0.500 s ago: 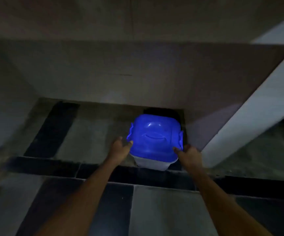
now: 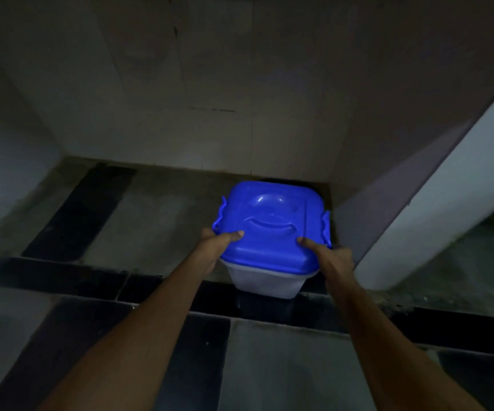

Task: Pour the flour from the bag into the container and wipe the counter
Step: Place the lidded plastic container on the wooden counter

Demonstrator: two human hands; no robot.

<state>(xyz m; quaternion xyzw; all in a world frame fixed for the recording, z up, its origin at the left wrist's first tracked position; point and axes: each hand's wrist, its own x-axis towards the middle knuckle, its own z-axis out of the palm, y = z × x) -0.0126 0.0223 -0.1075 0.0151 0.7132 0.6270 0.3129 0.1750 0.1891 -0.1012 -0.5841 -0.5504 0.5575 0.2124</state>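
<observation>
We're in a really dim spot, barely any light. The wall [image 2: 216, 84] at 12 o'clock is pale and scuffed. The floor [image 2: 162, 221] has dark and grey tiles, and a pale slanted beam [image 2: 435, 203] runs at 3 o'clock.

One container [image 2: 265, 278] — one lid [image 2: 269, 226] — two hands.
</observation>
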